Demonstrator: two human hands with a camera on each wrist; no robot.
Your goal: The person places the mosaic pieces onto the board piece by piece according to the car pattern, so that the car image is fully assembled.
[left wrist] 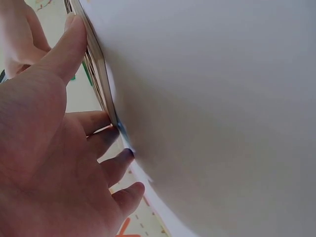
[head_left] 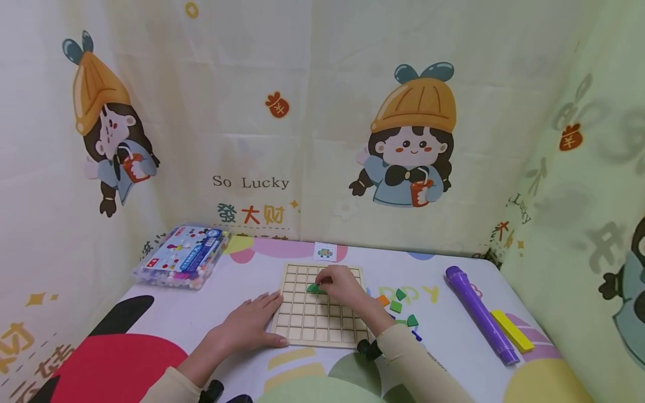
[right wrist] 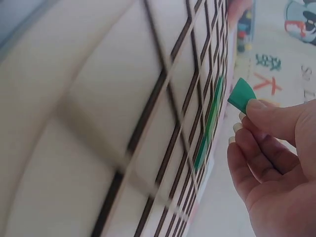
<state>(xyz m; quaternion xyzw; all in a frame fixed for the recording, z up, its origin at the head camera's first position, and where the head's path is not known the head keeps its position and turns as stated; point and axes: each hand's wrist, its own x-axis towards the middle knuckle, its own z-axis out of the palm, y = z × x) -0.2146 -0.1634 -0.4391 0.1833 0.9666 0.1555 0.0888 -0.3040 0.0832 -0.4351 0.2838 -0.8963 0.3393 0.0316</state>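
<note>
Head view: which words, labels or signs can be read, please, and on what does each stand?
"So Lucky": back curtain.
"發大财": back curtain.
"¥": printed red pouches, back and right curtains.
"Lucky": right curtain, tilted.
"财": left curtain.
"Y": tabletop; neighbouring letters unclear.
Plastic box label, other curtain prints: too small, blurred or cut off.

In the head view, the right hand (head_left: 344, 286) hides several far cells of the wooden grid board (head_left: 307, 322); fine details on the picture card (head_left: 325, 252) are too small to tell. The left hand (left wrist: 54, 148) is cut off by the left wrist view's left edge. The board's nearest part blurs in the right wrist view.
</note>
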